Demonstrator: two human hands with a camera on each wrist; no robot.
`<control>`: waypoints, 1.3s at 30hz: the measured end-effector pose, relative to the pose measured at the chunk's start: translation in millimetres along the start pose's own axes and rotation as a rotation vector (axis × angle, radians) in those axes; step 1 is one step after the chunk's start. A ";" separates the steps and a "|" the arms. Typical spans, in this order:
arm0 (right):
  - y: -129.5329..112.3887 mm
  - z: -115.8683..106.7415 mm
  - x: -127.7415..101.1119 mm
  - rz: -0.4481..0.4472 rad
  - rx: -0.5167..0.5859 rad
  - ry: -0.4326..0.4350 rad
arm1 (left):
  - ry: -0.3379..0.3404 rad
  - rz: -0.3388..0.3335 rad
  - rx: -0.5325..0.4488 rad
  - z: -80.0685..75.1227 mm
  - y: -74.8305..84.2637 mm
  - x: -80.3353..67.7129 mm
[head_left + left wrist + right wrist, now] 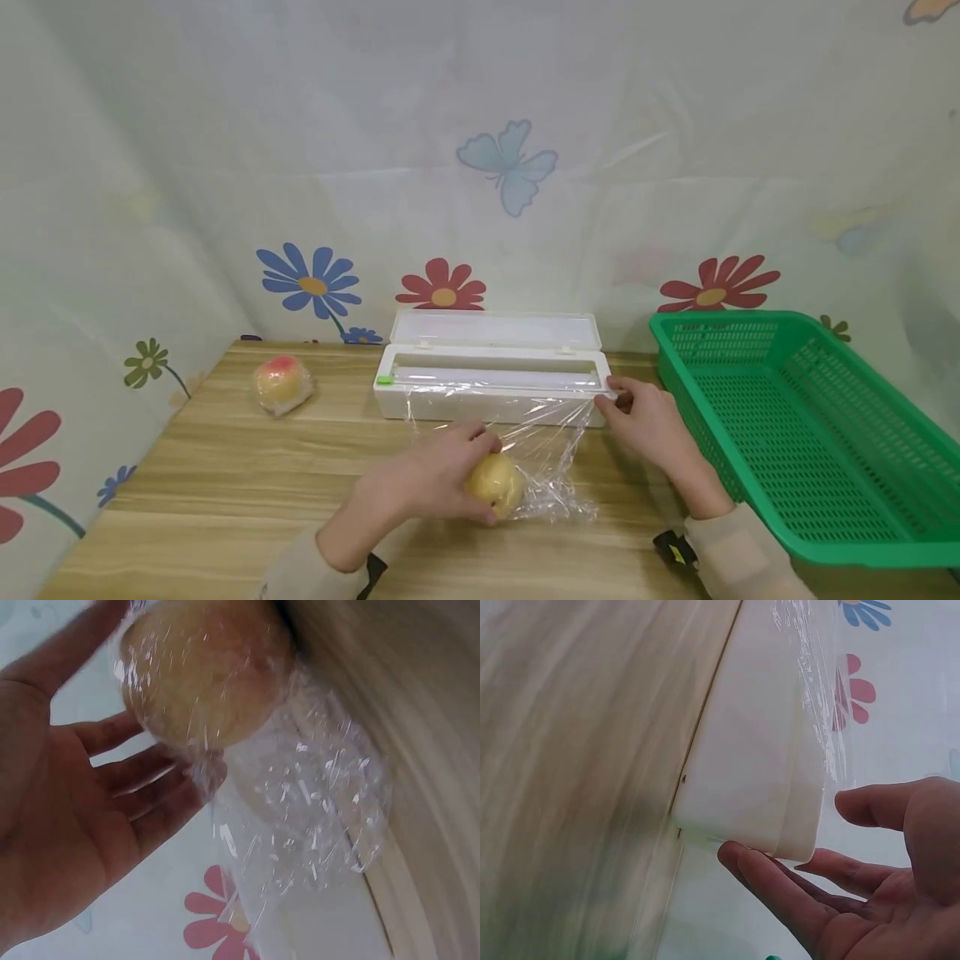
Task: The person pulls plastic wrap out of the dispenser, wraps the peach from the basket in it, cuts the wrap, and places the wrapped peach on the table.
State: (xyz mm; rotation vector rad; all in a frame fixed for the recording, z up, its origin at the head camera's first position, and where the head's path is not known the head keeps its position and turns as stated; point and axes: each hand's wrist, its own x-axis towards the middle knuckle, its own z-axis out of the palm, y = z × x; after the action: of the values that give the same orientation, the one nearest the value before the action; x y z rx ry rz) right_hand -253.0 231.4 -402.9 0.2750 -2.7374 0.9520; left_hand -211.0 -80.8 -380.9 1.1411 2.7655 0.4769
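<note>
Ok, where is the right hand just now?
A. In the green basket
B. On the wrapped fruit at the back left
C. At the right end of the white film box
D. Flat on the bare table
C: the right hand sits at the right end of the film box, fingers by its corner, while the left hand holds the fruit in film.

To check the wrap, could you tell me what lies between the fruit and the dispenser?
In the head view, a sheet of cling film stretches from the dispenser to the fruit.
</note>
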 end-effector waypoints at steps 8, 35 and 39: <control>-5.1 -3.5 -0.7 0.053 0.008 -0.048 | 0.025 -0.006 0.002 8.1 -0.6 4.5; -18.9 -7.8 -7.3 0.031 -0.040 -0.044 | -0.014 -0.013 -0.203 10.4 -9.5 7.9; -23.8 -7.9 -8.2 -0.024 -0.065 0.049 | -0.023 0.007 -0.181 12.7 -12.4 10.1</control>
State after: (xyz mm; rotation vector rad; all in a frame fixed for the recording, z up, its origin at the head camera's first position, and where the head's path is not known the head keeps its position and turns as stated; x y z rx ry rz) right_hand -238.0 218.8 -385.2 0.2682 -2.7082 0.8498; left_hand -223.6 -78.9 -396.8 1.1069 2.6356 0.6934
